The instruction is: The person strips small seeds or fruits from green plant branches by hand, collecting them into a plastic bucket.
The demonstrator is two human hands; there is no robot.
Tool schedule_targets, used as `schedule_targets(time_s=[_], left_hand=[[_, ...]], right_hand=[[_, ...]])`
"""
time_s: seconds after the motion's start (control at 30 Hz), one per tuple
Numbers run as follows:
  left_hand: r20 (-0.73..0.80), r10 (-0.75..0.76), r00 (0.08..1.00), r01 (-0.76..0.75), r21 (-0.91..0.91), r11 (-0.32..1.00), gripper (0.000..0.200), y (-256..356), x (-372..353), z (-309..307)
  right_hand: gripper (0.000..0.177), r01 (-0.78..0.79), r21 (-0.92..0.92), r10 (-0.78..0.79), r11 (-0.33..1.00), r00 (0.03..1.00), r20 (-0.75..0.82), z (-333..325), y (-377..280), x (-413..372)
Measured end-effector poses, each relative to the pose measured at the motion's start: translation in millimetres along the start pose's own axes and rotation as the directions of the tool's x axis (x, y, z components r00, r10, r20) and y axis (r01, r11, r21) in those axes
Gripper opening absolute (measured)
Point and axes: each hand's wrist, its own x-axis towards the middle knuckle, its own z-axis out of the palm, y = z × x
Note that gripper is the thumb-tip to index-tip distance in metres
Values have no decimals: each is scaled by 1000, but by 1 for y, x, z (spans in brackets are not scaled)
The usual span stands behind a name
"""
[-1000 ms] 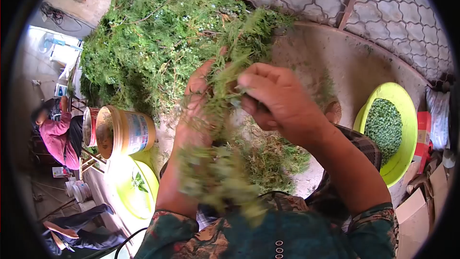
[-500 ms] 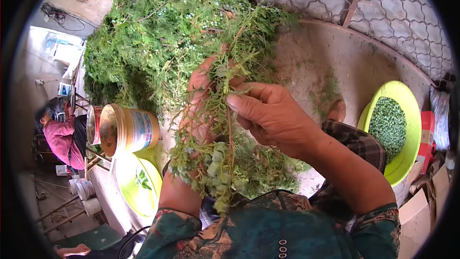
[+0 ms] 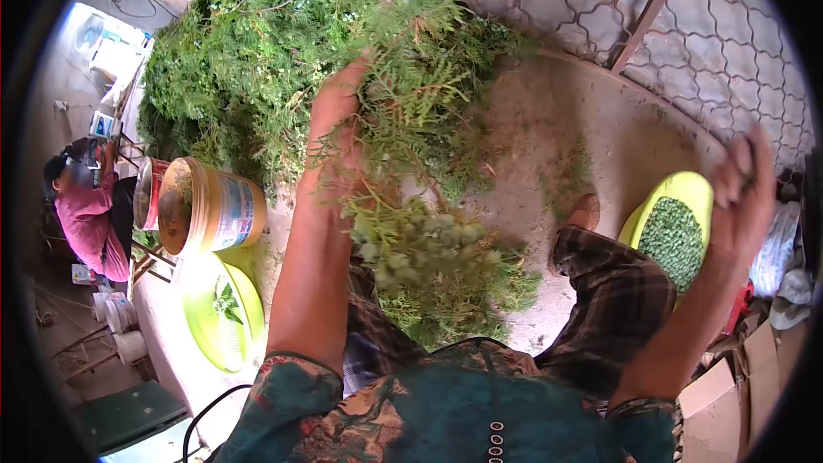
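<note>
My left hand [image 3: 339,96] is closed around a leafy evergreen sprig, held in front of the big pile of cut branches [image 3: 249,60]. The sprig's lower end carries a cluster of pale green cones [image 3: 420,244], slightly blurred. Foliage hides most of my left fingers. Out to the far right, my right hand [image 3: 744,193] is raised by the rim of a lime-green basin [image 3: 635,225]. Its fingers look apart and are blurred; I see nothing in them. Small green cones [image 3: 673,244] fill much of that basin.
More green clippings [image 3: 454,304] lie on the floor between my legs. To the left stand a yellow bucket [image 3: 236,213] and another lime-green basin [image 3: 257,313]. A person in a pink top [image 3: 86,219] sits beyond them. Cardboard [image 3: 711,394] lies at lower right.
My right hand has left the sprig and swung far right to the cone-filled basin. My left hand still holds the sprig, now a little farther up and left. The view has shifted slightly.
</note>
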Motion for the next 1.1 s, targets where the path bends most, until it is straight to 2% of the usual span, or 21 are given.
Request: schedule_targets(time_s=[0.03,0.07,0.1,0.2,0.23,0.27,0.3,0.33,0.37,0.4,0.43,0.47,0.57,0.7,0.77,0.8,0.87,0.93,0.97,1.0,1.1], left_hand=[[-44,-36,998,38,34,999,33,7,-4,6],[-90,-72,993,78,67,995,33,10,-7,10],[-111,-98,989,104,51,993,37,9,-7,12],[-188,1,982,24,126,992,40,-14,12,1],[56,300,952,-235,762,604,34,-17,11,-12],[59,292,955,-235,753,615,34,-17,12,-10],[9,159,987,-119,705,699,37,-15,15,-6],[-24,24,999,-3,650,760,42,-13,17,0],[-50,29,998,-4,450,893,29,-16,12,7],[-46,32,998,-8,441,898,29,-14,8,13],[-97,87,991,-40,408,912,18,-10,5,18],[-154,137,978,-69,379,923,29,-8,3,20],[-238,166,957,-62,390,919,30,-9,2,22],[-170,76,982,-30,255,966,33,-19,5,13],[-136,33,990,3,257,966,40,-18,5,8],[-100,-14,995,39,258,965,50,-17,6,7],[-64,-22,998,45,388,921,68,-23,10,5],[-119,381,917,-156,772,617,74,-30,2,9],[-1,675,738,-212,949,234,72,-40,0,12],[2,678,735,-218,948,233,72,-32,-6,15],[407,780,476,-688,724,41,60,-5,-28,25]], right_hand=[[23,161,-450,-336,878,877,-342,-48,-12,2],[34,220,-833,-671,508,707,-222,-71,-14,-10],[34,227,-834,-672,503,709,-212,-121,-16,-3],[31,28,-991,-348,-131,935,72,-207,32,-33],[30,17,-933,-197,-361,976,94,-250,36,-46],[29,34,-821,-40,-570,997,70,-310,31,-47],[29,27,-813,-38,-582,997,61,-216,19,-42],[22,-233,-951,111,202,970,-214,-103,16,-39],[17,-113,-820,136,562,990,-43,-42,25,-49],[23,-149,-701,189,698,982,-21,16,35,-62],[36,119,-717,141,687,946,292,42,49,-69],[49,94,-760,318,644,870,377,88,48,-81],[52,670,-625,-35,400,693,721,138,91,-86],[41,669,-637,13,385,686,728,141,130,-73],[26,220,-646,277,731,769,576,134,129,-60],[26,226,-651,273,725,773,572,131,128,-54],[18,-600,-242,639,762,638,430,124,125,-45],[14,-689,-151,683,709,617,390,126,123,-44],[16,-697,-133,679,705,608,412,125,124,-43],[17,-705,-115,673,700,598,435,124,125,-41],[12,-700,-117,668,705,599,441,119,123,-37]])
